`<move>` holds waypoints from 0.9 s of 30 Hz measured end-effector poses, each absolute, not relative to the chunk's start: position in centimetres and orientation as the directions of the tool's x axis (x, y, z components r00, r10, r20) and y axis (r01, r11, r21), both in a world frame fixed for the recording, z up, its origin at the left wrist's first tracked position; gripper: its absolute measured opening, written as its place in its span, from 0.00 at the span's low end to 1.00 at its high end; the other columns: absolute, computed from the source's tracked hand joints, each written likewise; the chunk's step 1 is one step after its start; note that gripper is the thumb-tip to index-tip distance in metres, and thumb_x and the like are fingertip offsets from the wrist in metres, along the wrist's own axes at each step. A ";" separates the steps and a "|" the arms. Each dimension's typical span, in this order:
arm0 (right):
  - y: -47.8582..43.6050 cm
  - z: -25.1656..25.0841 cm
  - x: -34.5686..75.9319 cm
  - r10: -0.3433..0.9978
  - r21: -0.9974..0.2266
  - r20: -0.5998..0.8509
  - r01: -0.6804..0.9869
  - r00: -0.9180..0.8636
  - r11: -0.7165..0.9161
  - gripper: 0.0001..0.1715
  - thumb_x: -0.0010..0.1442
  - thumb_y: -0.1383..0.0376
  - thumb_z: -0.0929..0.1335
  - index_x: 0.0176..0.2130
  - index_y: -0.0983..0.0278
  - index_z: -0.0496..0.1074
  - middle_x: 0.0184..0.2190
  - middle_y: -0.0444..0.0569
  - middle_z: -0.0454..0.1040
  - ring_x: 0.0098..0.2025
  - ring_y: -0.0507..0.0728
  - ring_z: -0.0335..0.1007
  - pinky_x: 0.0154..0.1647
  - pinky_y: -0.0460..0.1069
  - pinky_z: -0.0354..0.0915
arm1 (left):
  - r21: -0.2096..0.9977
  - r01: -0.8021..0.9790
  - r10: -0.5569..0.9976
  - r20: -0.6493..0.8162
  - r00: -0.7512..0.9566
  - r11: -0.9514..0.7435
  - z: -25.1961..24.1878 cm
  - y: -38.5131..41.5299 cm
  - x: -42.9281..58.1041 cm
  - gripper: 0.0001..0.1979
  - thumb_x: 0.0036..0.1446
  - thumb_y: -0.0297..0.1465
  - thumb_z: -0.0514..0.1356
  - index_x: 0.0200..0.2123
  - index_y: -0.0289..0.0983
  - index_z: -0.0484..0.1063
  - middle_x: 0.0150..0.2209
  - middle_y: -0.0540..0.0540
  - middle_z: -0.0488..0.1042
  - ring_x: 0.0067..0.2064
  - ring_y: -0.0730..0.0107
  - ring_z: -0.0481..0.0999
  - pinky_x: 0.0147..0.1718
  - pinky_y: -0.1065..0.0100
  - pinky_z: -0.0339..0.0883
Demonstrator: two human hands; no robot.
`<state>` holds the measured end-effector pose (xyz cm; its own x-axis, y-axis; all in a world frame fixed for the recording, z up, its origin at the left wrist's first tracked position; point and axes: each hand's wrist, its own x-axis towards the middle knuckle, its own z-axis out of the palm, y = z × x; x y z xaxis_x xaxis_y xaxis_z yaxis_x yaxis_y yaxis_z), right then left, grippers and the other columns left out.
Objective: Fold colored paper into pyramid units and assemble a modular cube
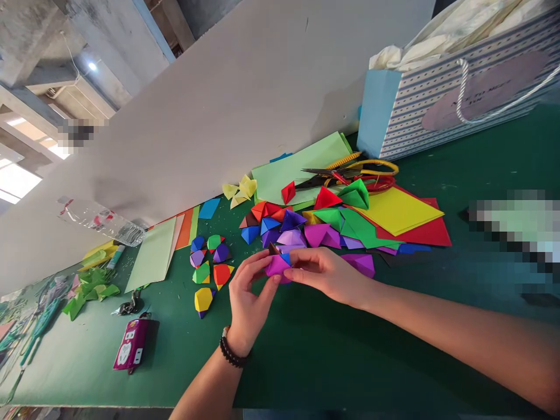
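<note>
Gripping a purple paper piece [277, 266], the left hand [248, 300] and right hand [327, 275] worked well above the front edge of the green table [306, 361], white wall [227, 116] beyond.

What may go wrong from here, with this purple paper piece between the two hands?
The purple origami unit, pinched by the left hand and right hand, may slip apart, since only fingertips hold it. The right hand is close to the loose origami pieces, so it might knock them. The scissors lie just behind that pile, so a careless reach might meet the blades.
</note>
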<state>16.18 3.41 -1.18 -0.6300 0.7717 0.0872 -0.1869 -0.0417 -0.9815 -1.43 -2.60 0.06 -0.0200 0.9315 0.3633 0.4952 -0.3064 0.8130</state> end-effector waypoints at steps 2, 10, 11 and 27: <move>3.3 -1.2 16.1 0.786 -0.984 0.084 -0.174 -0.613 -0.031 0.21 0.55 0.48 0.71 0.30 0.63 0.75 0.28 0.46 0.71 0.34 0.55 0.66 0.36 0.51 0.64 | 0.732 0.591 0.908 0.418 0.002 -0.339 0.2 -2.8 -1.3 0.12 0.60 0.31 0.62 0.47 0.40 0.77 0.53 0.39 0.75 0.51 0.59 0.78 0.47 0.60 0.77; 3.3 -1.8 15.7 0.815 -0.995 0.065 -0.097 -0.576 0.010 0.22 0.54 0.48 0.70 0.24 0.62 0.69 0.23 0.42 0.62 0.28 0.52 0.58 0.29 0.49 0.57 | 0.456 0.770 0.800 0.589 0.116 -0.447 0.1 -2.9 -0.7 0.12 0.61 0.24 0.59 0.46 0.40 0.77 0.47 0.44 0.80 0.59 0.56 0.73 0.53 0.53 0.73; 3.3 -1.8 15.6 0.817 -0.996 0.067 -0.090 -0.573 0.018 0.22 0.54 0.48 0.70 0.24 0.62 0.68 0.22 0.42 0.61 0.28 0.52 0.58 0.29 0.49 0.56 | 0.441 0.774 0.791 0.599 0.123 -0.454 0.1 -2.9 -0.6 0.12 0.61 0.24 0.59 0.46 0.40 0.77 0.46 0.45 0.81 0.58 0.56 0.74 0.53 0.54 0.74; 3.0 -1.9 15.4 0.829 -0.952 -0.095 -0.193 -0.551 -0.237 0.28 0.46 0.51 0.76 0.40 0.61 0.66 0.25 0.42 0.74 0.30 0.54 0.71 0.32 0.49 0.64 | 0.416 0.768 0.743 0.659 0.114 -0.487 0.4 -2.9 -0.6 0.08 0.57 0.22 0.60 0.38 0.37 0.77 0.38 0.45 0.82 0.46 0.63 0.82 0.45 0.62 0.77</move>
